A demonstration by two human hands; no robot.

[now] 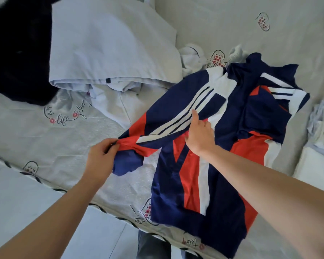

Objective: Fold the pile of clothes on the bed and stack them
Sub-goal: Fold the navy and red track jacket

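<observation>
Head view shows the navy, red and white jacket [209, 146] spread front-up on the bed [45, 139], filling the frame from centre toward 4 o'clock, with its sleeve [157, 124] stretched out toward 9 o'clock. The left hand [101, 156] pinches the cuff of that sleeve in its grip, while the right hand [198, 135] presses on the sleeve near the shoulder, though I cannot tell whether its fingers clasp any cloth. This looks like the sleeve-folding step; next the cuff likely needs carrying toward 3 o'clock across the chest, the right hand anchoring the crease
</observation>
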